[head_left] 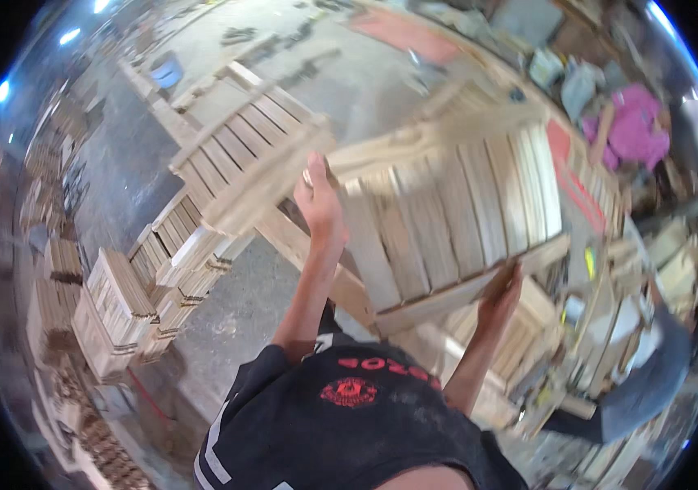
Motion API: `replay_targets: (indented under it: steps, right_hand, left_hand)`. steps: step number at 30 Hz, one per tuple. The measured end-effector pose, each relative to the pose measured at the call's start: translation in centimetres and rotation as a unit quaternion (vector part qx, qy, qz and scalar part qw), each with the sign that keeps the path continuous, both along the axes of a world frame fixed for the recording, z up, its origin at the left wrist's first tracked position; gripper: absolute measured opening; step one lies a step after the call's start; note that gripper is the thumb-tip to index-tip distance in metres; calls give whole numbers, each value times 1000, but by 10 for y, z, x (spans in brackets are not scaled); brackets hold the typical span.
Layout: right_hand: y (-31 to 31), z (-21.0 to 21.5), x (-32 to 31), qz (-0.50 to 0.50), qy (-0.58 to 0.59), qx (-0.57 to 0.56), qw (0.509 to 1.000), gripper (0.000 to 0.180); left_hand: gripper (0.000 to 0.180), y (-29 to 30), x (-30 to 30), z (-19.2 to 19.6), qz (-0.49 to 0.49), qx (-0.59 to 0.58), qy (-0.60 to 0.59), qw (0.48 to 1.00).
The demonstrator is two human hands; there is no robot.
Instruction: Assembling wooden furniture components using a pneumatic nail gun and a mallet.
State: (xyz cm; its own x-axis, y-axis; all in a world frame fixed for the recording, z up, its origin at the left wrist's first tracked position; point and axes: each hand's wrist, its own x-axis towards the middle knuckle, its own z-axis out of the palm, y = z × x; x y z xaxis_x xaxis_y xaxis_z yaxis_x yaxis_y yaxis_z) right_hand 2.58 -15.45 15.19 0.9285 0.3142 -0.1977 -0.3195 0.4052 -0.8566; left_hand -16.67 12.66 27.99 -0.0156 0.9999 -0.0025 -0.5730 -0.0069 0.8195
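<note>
Between my two hands is a slatted wooden panel [439,220], tilted, with pale slats set between two long rails. The fingers of my left hand [319,200] are closed round the left end of its far rail. Along the near rail, my right hand [502,296] grips the panel toward the right, its fingertips partly hidden. Just beyond my left hand lies another slatted wooden panel [243,147] of the same make. Motion smears the far rail of the held panel.
Stacks of wooden panels [112,314] stand to the left, and more slatted pieces [520,343] lie under the held panel's right side. A blue bucket [167,72] sits far left. At right are a person in pink [633,126] and another person's grey sleeve [651,376].
</note>
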Motion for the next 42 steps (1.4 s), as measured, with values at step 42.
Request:
replay_targets:
  steps: [42]
  right_hand:
    - [572, 1, -15, 451, -712, -332, 424, 24]
  left_hand:
    - [54, 464, -325, -125, -50, 178, 770, 611]
